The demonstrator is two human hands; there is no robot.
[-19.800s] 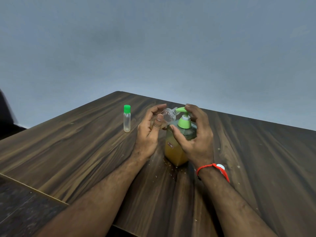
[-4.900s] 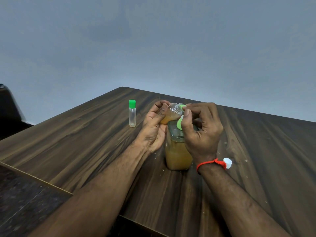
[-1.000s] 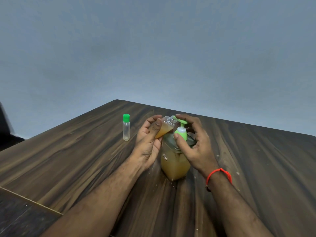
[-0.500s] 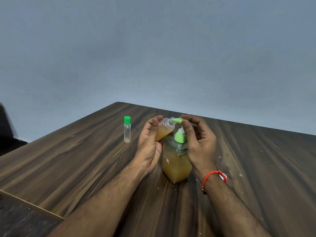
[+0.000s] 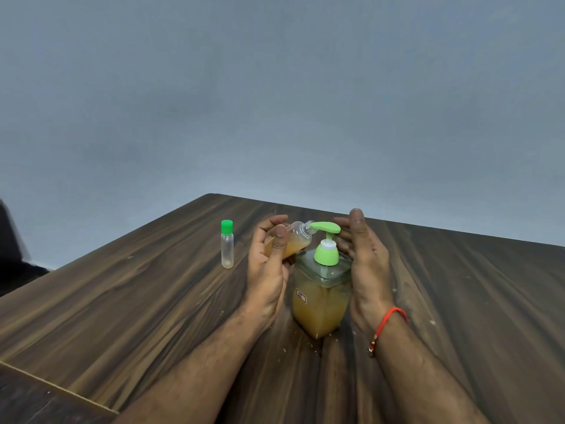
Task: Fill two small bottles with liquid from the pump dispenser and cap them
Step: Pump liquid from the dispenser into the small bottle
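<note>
Two bare forearms reach in from the near edge over the dark wood-grain surface (image 5: 122,316), the right wrist wearing a red thread band (image 5: 389,321). Between the hands stands the pump dispenser (image 5: 321,298), a square clear bottle of amber liquid with a green pump head. The right hand (image 5: 368,264) stands just beside it, fingers straight, its grip open and holding nothing. The left hand (image 5: 269,264) has its grip curled round a small open bottle (image 5: 298,240), tilted, part-filled with amber liquid, its mouth at the green nozzle tip. Farther left, apart, stands a capped small bottle (image 5: 227,247), upright with a green cap.
</note>
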